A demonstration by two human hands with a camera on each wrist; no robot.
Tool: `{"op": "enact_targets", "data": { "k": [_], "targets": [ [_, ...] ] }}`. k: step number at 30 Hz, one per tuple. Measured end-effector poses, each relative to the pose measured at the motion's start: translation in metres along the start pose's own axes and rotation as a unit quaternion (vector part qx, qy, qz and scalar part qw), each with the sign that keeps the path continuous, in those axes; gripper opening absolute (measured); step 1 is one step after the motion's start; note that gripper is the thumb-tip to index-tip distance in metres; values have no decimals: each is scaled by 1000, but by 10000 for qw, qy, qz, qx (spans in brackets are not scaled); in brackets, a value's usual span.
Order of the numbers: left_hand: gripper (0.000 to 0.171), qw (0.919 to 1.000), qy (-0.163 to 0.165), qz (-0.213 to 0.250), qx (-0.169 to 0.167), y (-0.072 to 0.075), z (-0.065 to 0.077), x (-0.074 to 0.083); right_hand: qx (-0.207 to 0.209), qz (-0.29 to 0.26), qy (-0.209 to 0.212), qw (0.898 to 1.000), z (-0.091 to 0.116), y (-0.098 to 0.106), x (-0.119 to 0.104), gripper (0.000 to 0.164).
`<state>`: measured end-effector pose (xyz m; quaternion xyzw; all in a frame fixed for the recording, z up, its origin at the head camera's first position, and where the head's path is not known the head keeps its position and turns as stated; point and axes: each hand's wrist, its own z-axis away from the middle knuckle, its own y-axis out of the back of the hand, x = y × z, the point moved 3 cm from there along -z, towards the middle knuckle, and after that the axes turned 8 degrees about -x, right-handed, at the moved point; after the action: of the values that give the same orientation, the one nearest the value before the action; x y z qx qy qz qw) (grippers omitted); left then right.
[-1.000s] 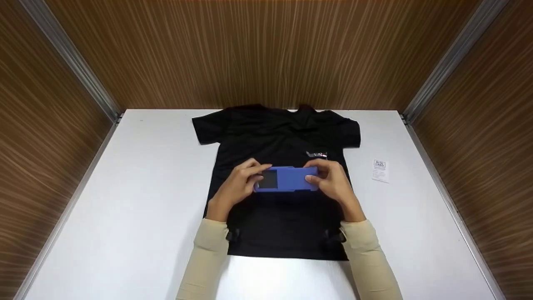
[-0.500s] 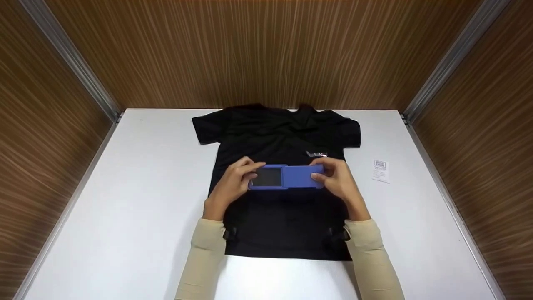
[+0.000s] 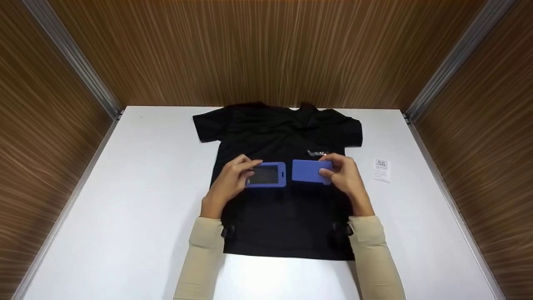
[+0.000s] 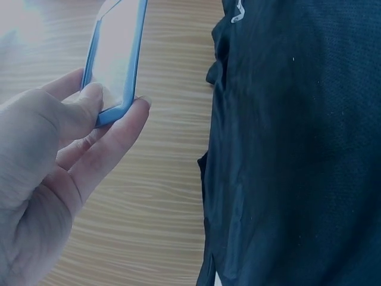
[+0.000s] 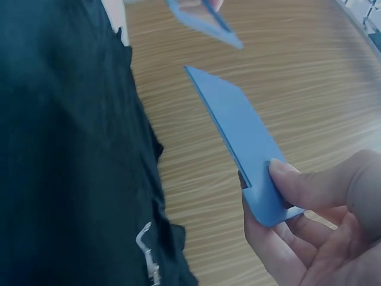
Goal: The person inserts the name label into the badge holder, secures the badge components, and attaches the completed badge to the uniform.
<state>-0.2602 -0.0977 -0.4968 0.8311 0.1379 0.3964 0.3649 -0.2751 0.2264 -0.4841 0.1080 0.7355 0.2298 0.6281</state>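
My left hand (image 3: 231, 179) pinches a blue card-holder frame (image 3: 282, 179) with a see-through window, thumb on its face and fingers behind and along the edge. In the left wrist view the frame (image 4: 112, 114) stands tilted in the fingertips. My right hand (image 3: 344, 173) pinches a flat blue sliding panel (image 3: 307, 171) by its outer end. Seen from the right wrist, this panel (image 5: 241, 128) has a stepped, rounded end under the thumb. A narrow gap separates the two pieces. Both are held above a black T-shirt (image 3: 283, 221).
The T-shirt lies spread on a white table (image 3: 137, 187). A small silvery strip (image 3: 317, 153) lies on its chest. A white printed card (image 3: 381, 171) lies to the right of the shirt. Wood-grain panels (image 3: 266, 54) enclose the back and sides.
The sliding panel has come out of the card-holder frame; the two were joined before. My right hand moved right with the panel, and my left hand moved slightly left with the frame.
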Motion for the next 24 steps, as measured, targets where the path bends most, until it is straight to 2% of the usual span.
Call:
{"op": "enact_targets", "data": {
  "k": [9, 18, 24],
  "targets": [
    [37, 9999, 123, -65, -3, 1, 0, 1, -228, 60, -467, 9986, -16, -11, 27, 22],
    [36, 9999, 87, -66, -17, 2, -1, 1, -563, 432, -630, 9955, -35, -23, 42, 21],
    [35, 9999, 104, -4, -11, 3, 1, 1, -813, 302, -871, 9924, -44, -30, 50, 23]
  ]
}}
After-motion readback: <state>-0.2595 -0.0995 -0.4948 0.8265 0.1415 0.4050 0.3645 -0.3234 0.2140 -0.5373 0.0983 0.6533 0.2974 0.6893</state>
